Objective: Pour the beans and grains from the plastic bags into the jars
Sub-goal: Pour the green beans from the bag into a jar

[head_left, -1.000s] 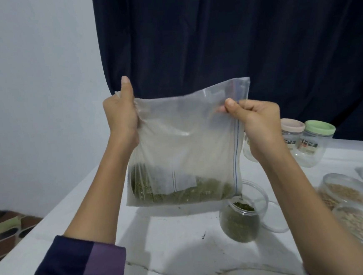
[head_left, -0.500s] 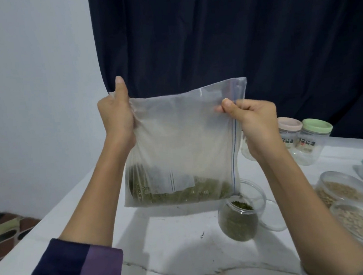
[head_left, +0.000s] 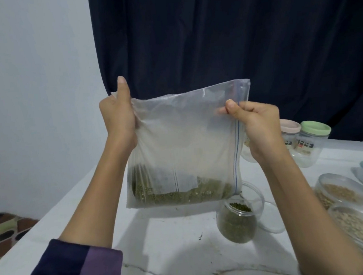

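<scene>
A clear zip plastic bag [head_left: 182, 137] hangs in the air above the white table [head_left: 167, 247], turned so its blue zip strip runs down the right side. Green beans [head_left: 180, 195] lie along its bottom edge. My left hand [head_left: 118, 118] grips the bag's upper left corner, thumb pointing up. My right hand [head_left: 255, 122] pinches the bag by the zip strip on the right. Just under the bag's lower right corner stands an open jar [head_left: 237, 224] filled with green beans.
Two lidded jars, one with a pink lid [head_left: 289, 128] and one with a green lid [head_left: 311, 142], stand at the back right. Two open containers of pale grains [head_left: 341, 190] [head_left: 361, 225] lie at the right edge. A dark curtain [head_left: 233, 35] hangs behind.
Both hands and the bag have stayed almost in place, drifting only slightly in the view. The beans remain settled along the bag's bottom.
</scene>
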`<state>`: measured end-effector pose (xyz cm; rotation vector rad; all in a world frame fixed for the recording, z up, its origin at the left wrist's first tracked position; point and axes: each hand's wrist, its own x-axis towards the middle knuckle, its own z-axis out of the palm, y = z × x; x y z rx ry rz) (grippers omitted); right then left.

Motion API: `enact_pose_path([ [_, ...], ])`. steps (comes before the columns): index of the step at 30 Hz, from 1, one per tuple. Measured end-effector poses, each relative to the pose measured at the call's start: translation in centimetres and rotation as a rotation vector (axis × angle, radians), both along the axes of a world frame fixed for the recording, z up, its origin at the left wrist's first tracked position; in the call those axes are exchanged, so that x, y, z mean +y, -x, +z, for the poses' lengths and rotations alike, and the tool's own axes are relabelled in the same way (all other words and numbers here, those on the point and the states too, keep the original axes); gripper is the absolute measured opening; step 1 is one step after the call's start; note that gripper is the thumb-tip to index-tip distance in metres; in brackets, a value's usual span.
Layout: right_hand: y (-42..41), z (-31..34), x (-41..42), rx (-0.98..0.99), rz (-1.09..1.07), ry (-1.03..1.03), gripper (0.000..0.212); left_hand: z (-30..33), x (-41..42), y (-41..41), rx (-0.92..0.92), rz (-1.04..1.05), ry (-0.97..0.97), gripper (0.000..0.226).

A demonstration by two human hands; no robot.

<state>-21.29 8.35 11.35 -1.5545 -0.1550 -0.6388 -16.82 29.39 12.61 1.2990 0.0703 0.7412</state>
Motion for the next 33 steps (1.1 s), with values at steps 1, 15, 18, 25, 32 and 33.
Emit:
enact_pose_path([
  [1, 0.1, 0.0, 0.0, 0.009, 0.004, -0.007, 0.017, 0.0, 0.0, 0.0, 0.003, 0.005, 0.0, 0.052],
  [15, 1.1, 0.0, 0.0, 0.01, 0.008, -0.036, 0.013, 0.4, 0.3, 0.4, -0.025, -0.007, -0.014, 0.052],
  [18, 1.1, 0.1, -0.1, 0.002, 0.012, -0.064, 0.015, 0.7, 0.2, 0.6, -0.033, -0.008, -0.017, 0.052],
  [25, 0.9, 0.3, -0.1, 0.011, 0.039, -0.065, 0.019, 1.3, 0.3, 1.0, -0.048, -0.017, -0.016, 0.051],
  [32, 0.1, 0.7, 0.1, 0.027, 0.083, -0.009, 0.018, 1.2, 0.5, 1.2, -0.05, -0.002, -0.029, 0.052],
  [33, 0.1, 0.7, 0.2, 0.033, 0.079, -0.016, 0.019, 1.2, 0.6, 1.2, -0.047, 0.002, -0.03, 0.052],
])
